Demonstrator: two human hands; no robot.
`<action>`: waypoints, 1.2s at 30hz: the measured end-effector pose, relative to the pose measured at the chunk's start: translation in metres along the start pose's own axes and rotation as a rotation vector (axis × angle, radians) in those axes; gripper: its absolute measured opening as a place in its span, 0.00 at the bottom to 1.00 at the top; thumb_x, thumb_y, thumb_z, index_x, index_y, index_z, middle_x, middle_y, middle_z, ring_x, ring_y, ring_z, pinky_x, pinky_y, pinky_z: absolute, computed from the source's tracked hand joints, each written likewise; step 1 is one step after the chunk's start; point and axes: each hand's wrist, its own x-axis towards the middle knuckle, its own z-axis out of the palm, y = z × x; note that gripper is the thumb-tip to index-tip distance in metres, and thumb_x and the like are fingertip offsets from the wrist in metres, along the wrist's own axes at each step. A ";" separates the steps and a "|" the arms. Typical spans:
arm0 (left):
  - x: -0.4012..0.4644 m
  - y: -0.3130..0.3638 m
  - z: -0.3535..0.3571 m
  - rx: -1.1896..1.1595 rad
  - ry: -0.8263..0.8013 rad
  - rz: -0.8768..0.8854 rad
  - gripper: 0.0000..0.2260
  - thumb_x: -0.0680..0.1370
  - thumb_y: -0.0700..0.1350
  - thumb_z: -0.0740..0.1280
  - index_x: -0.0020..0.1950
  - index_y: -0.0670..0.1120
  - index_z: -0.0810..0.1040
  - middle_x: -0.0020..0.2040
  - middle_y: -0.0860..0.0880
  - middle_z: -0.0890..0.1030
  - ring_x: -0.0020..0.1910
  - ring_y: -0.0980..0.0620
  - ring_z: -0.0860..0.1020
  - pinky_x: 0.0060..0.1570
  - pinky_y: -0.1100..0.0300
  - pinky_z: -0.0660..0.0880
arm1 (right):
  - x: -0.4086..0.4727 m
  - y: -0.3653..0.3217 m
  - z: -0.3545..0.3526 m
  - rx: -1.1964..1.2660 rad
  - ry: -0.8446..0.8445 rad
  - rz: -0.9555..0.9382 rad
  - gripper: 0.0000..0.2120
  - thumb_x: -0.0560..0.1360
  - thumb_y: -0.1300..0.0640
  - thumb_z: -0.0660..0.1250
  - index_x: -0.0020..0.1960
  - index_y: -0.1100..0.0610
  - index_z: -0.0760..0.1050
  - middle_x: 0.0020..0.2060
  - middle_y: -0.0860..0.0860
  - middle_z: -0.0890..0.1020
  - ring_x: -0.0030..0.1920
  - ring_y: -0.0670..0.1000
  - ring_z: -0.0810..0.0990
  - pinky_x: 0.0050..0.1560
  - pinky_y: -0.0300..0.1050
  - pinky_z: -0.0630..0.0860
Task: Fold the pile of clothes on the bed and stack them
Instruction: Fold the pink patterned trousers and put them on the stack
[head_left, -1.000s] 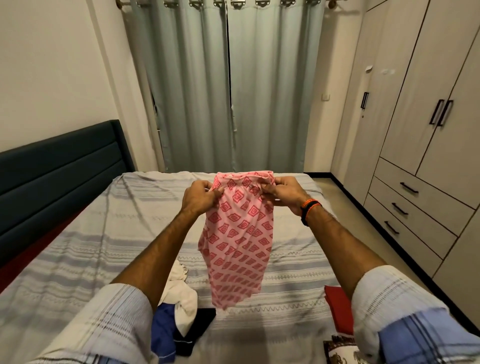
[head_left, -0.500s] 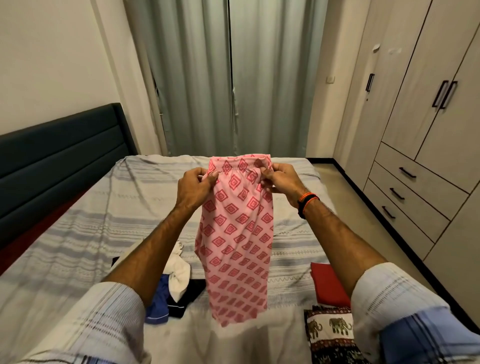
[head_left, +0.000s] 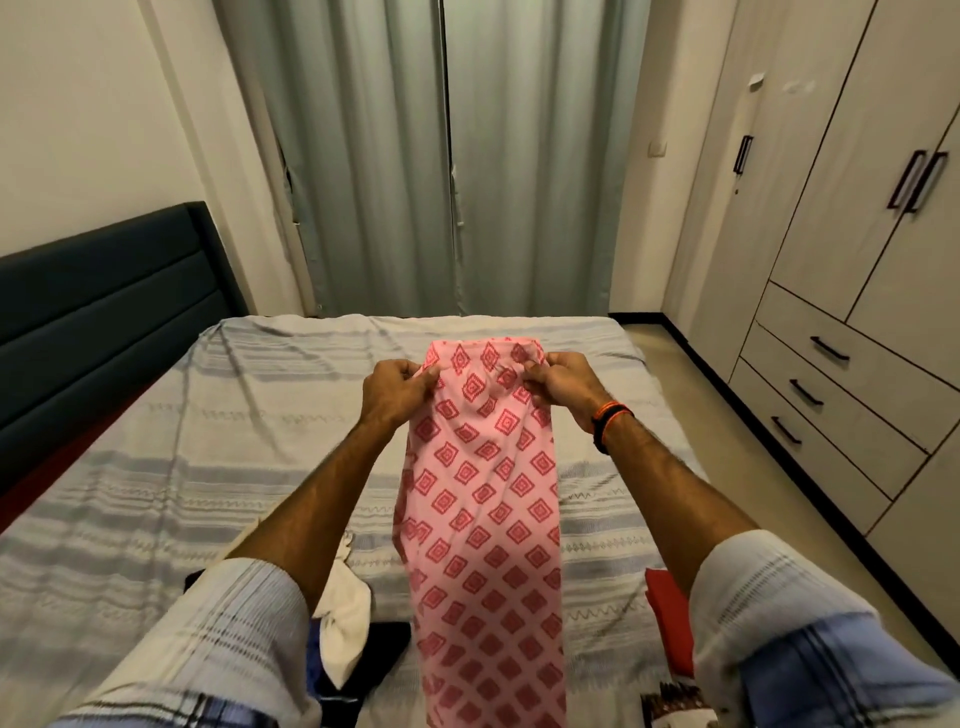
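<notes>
The pink patterned garment (head_left: 483, 519) now hangs longer, its lower end unfolded.

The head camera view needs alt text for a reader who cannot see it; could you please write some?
Both hands, left hand and right hand, pinch the top edge of a pink diamond-patterned garment, which hangs over a striped bed. Unfolded clothes lie lower left, a red cloth lower right; curtains and wardrobes stand behind.
</notes>
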 end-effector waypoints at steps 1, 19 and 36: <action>0.017 0.005 -0.001 -0.007 0.007 0.017 0.16 0.77 0.54 0.69 0.46 0.41 0.82 0.44 0.45 0.85 0.45 0.46 0.84 0.48 0.48 0.82 | 0.016 -0.006 0.001 0.008 0.022 -0.020 0.10 0.78 0.56 0.68 0.46 0.65 0.80 0.42 0.57 0.83 0.38 0.51 0.80 0.50 0.54 0.80; 0.009 -0.024 -0.013 0.004 0.087 0.196 0.12 0.79 0.52 0.68 0.47 0.43 0.80 0.42 0.47 0.82 0.40 0.50 0.79 0.33 0.64 0.72 | 0.015 0.016 0.019 -0.003 0.054 -0.231 0.29 0.72 0.38 0.69 0.48 0.66 0.77 0.43 0.62 0.82 0.44 0.49 0.76 0.49 0.58 0.78; -0.284 -0.229 0.077 0.249 -0.418 -0.277 0.13 0.78 0.51 0.70 0.53 0.42 0.83 0.50 0.46 0.84 0.50 0.47 0.81 0.44 0.61 0.71 | -0.256 0.258 0.020 -0.199 -0.189 0.357 0.15 0.65 0.40 0.74 0.44 0.50 0.86 0.44 0.50 0.87 0.51 0.54 0.84 0.56 0.57 0.78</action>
